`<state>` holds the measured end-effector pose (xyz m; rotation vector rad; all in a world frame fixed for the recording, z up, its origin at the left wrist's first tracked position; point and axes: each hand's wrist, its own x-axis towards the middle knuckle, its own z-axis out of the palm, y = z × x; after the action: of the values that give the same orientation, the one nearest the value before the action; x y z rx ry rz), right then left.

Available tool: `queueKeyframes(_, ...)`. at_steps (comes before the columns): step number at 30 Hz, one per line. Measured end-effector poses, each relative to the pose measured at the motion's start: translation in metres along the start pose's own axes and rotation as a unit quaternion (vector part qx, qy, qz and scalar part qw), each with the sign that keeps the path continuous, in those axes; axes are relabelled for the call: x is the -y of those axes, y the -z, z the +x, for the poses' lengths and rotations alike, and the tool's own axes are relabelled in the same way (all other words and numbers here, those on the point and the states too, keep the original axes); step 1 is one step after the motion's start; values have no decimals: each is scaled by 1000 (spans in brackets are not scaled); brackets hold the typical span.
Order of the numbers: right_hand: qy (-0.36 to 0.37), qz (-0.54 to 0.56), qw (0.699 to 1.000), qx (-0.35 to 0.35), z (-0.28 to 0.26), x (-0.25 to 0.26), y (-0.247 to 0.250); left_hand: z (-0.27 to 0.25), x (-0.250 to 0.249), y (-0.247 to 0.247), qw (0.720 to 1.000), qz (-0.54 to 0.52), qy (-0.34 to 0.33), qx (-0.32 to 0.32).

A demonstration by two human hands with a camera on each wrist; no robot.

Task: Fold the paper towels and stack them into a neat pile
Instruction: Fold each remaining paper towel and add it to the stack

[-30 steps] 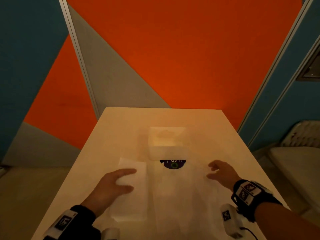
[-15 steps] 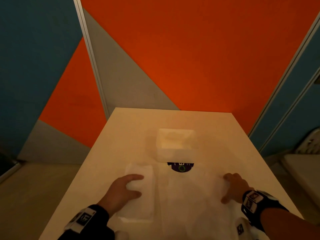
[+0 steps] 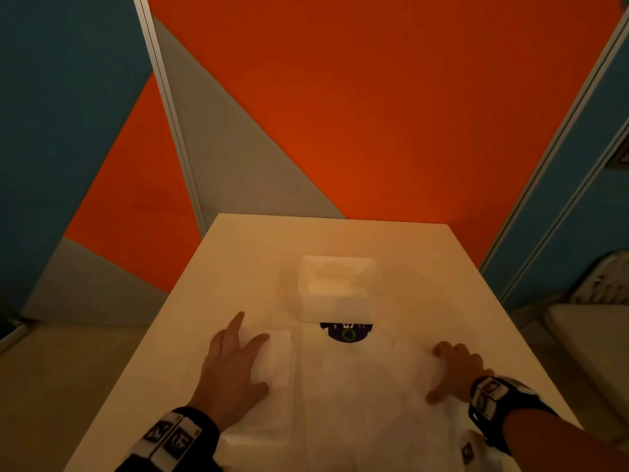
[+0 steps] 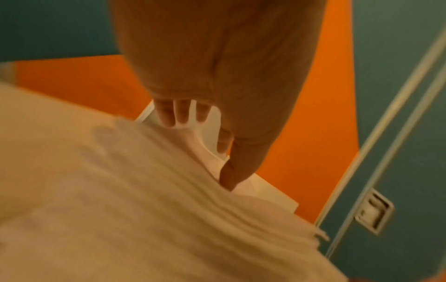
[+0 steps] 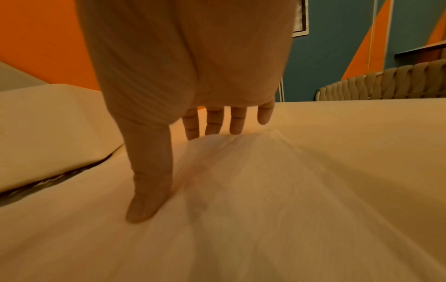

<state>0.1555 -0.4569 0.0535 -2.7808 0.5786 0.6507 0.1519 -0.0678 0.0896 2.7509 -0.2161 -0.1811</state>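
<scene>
Both hands had shifted: the left hand (image 3: 235, 366) slid across the folded towel (image 3: 275, 362), fingers spread flat, while the right hand (image 3: 456, 369) pinched the open sheet (image 3: 367, 386) beside it. Folding seemed underway; next, carry that edge toward the folded towel.

White table (image 3: 238, 253) w/ dark round sticker (image 3: 346, 332); orange/teal wall (image 3: 374, 114) behind.
</scene>
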Motion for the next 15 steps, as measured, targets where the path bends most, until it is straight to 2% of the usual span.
queueKeyframes(2,5,-8,1000,1,-1,2,1,-5,-4,-2,994,92,-54,0)
queueKeyframes(5,21,-9,1000,2,-1,5,3,-8,-7,-9,981,152,-110,55)
queueKeyframes(6,30,-6,1000,5,-2,5,4,-11,-8,-9,979,148,-100,94)
queueKeyframes(7,38,-3,999,10,-2,5,4,-10,-5,-16,981,132,-117,76)
queueKeyframes(9,48,2,999,12,-2,6,5,-11,0,-22,984,104,-107,102)
queueKeyframes(15,77,11,997,11,-5,12,19,-11,-1,-23,984,110,-87,113)
